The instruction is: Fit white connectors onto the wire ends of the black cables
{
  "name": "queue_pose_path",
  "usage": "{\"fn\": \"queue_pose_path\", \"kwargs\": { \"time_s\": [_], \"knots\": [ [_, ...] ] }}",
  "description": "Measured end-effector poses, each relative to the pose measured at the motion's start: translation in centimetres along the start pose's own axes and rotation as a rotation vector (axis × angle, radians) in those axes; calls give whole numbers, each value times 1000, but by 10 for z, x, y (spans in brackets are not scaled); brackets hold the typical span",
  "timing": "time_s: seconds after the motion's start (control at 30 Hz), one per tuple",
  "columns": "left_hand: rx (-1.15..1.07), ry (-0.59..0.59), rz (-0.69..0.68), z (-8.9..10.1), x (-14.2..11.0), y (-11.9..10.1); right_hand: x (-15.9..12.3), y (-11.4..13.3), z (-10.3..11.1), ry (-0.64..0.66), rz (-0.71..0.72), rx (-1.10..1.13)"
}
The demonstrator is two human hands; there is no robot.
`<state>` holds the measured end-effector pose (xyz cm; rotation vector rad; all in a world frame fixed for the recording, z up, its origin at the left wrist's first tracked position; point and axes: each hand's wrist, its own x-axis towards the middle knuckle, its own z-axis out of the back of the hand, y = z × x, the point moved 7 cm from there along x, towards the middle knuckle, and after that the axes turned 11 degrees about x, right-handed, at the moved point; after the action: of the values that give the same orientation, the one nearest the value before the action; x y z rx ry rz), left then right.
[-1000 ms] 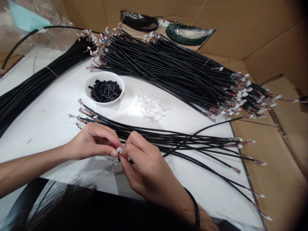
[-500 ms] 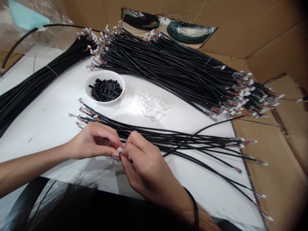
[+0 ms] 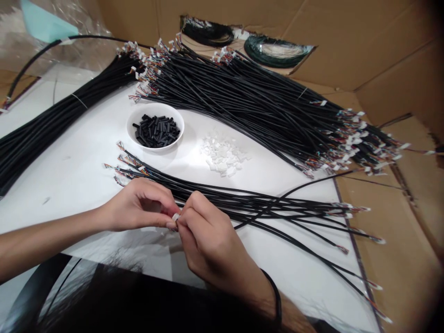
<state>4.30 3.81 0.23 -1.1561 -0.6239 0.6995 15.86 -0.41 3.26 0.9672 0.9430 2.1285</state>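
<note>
My left hand [image 3: 142, 206] pinches a small white connector [image 3: 175, 216] between thumb and index finger. Right against it, my right hand [image 3: 211, 236] is closed, its fingertips meeting at the connector's wire end; the wires there are mostly hidden by the fingers. A black cable seems to run out behind my right hand. Just beyond both hands lies a loose row of black cables [image 3: 222, 194] with coloured wire ends. Farther off sit a white bowl [image 3: 130, 127] of short black tube pieces [image 3: 157, 132] and a scatter of small white pieces [image 3: 225, 155].
A large pile of black cables [image 3: 236, 97] with white connectors fills the back of the white table [image 3: 83, 166]. Another tied bundle [image 3: 69, 111] lies at left. Cardboard walls [image 3: 347, 41] stand behind and at right; a clear plastic bag [image 3: 86, 51] is at the back left.
The whole scene has shifted slightly right and down in view. Both hands keep their pinch at the connector, with barely any change in finger position.
</note>
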Motion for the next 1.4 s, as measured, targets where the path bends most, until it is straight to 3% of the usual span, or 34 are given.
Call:
{"fn": "queue_pose_path", "kwargs": {
  "time_s": [0.5, 1.03, 1.4],
  "knots": [
    [-206, -41, 105, -3, -1, 13, 4, -3, 6, -56, -41, 60],
    [-72, -19, 93, 3, 0, 7, 6, -3, 11, -112, -45, 120],
    [-191, -68, 162, 6, -3, 14, 6, -6, 18, -176, -101, 200]
  ]
}}
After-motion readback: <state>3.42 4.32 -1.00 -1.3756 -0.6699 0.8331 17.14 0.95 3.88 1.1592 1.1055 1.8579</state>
